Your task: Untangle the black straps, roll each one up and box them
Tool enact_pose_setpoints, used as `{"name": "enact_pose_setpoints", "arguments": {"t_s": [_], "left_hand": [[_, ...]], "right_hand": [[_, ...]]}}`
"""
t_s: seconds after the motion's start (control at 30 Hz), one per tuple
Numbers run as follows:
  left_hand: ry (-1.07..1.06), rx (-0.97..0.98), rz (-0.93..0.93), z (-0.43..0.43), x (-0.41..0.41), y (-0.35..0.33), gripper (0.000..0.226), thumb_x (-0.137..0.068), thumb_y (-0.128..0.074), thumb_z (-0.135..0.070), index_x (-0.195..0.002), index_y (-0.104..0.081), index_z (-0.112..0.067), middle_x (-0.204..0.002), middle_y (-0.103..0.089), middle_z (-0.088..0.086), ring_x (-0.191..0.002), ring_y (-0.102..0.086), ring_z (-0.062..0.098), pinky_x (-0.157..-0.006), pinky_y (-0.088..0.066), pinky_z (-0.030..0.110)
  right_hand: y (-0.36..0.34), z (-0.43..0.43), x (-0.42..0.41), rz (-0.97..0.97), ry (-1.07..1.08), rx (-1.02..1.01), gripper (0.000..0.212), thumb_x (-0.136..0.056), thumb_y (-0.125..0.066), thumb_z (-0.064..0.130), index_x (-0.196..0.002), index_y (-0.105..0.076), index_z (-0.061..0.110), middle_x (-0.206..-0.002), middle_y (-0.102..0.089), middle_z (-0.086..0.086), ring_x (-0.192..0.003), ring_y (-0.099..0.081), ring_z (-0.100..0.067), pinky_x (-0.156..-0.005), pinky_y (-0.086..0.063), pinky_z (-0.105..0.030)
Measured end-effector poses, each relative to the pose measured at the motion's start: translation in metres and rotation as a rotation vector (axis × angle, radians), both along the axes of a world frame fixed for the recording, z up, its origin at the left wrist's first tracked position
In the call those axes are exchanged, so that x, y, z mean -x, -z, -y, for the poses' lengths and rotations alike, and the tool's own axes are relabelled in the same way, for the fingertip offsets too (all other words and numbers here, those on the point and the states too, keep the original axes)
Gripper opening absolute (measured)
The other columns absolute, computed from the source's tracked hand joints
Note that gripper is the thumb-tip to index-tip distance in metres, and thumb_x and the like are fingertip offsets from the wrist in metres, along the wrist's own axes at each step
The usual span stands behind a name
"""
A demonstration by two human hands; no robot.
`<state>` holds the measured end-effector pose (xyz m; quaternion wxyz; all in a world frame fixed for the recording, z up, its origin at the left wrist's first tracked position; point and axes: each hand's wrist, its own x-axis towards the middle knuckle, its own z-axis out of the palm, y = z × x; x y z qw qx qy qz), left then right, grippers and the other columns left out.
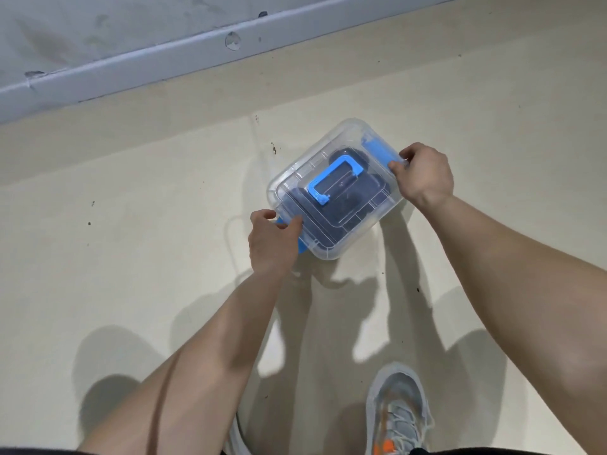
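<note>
The black straps point(331, 205) are being sealed inside the lidded box point(358, 234); its blue end latches are being gripped by the left hand point(271, 241) and right hand point(423, 174); little appears left.

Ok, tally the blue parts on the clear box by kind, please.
Blue carry handle on the lid: 1
Blue side latches: 2, one at the right hand end, one mostly hidden under the left hand
Total: 3 blue parts on the clear box
</note>
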<state>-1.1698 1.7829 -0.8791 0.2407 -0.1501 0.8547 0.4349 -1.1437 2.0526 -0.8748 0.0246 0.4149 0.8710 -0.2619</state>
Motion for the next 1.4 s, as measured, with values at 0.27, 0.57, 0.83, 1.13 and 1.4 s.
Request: {"name": "enact_pose_setpoints", "arguments": {"t_s": [0.27, 0.57, 0.83, 1.13, 1.4], "left_hand": [[-0.077, 0.052, -0.013, 0.043, 0.011, 0.0, 0.035, -0.085, -0.075, -0.036, -0.112, -0.061, -0.018, -0.1, -0.063, -0.002, -0.096, -0.064, 0.021, -0.075, -0.044, 0.028], [-0.206, 0.005, 0.209, 0.043, 0.003, -0.009, 0.069, -0.075, -0.062, -0.057, -0.116, -0.056, -0.002, -0.102, -0.064, 0.011, -0.094, -0.063, 0.032, -0.088, -0.057, 0.045], [0.147, 0.414, -0.125, 0.047, 0.003, -0.011, 0.038, -0.092, -0.054, -0.04, -0.062, -0.046, -0.017, -0.066, -0.052, 0.001, -0.063, -0.047, 0.027, -0.06, -0.036, 0.032], [0.112, 0.45, -0.277, 0.058, 0.016, -0.001, 0.024, -0.091, -0.048, -0.031, -0.086, -0.06, -0.011, -0.091, -0.062, 0.012, -0.074, -0.053, 0.033, -0.064, -0.036, 0.034], [0.304, 0.47, -0.136, 0.096, 0.048, -0.033, 0.039, -0.093, -0.057, -0.032, -0.128, -0.057, -0.015, -0.119, -0.064, 0.01, -0.11, -0.058, 0.033, -0.085, -0.046, 0.037]], "right_hand": [[-0.012, 0.023, -0.04, 0.209, -0.155, 0.148, 0.03, -0.082, -0.075, 0.048, -0.085, -0.059, 0.023, -0.099, -0.068, 0.0, -0.095, -0.063, -0.027, -0.079, -0.051, -0.036], [-0.003, 0.053, -0.055, 0.182, 0.116, 0.655, 0.084, -0.086, -0.079, 0.038, -0.15, -0.031, 0.011, -0.133, -0.053, -0.009, -0.117, -0.059, -0.03, -0.101, -0.05, -0.044], [0.004, 0.074, -0.063, -0.039, 0.039, 0.25, 0.044, -0.082, -0.082, 0.032, -0.116, -0.063, 0.014, -0.107, -0.066, -0.004, -0.092, -0.064, -0.028, -0.079, -0.052, -0.038], [0.012, 0.103, -0.05, -0.034, -0.065, 0.12, 0.031, -0.085, -0.076, 0.04, -0.098, -0.069, 0.013, -0.097, -0.064, -0.008, -0.082, -0.058, -0.026, -0.067, -0.041, -0.031], [-0.014, 0.148, -0.023, 0.134, -0.165, 0.146, 0.034, -0.097, -0.052, 0.036, -0.12, -0.053, 0.011, -0.116, -0.049, -0.006, -0.108, -0.053, -0.03, -0.082, -0.044, -0.037]]}}
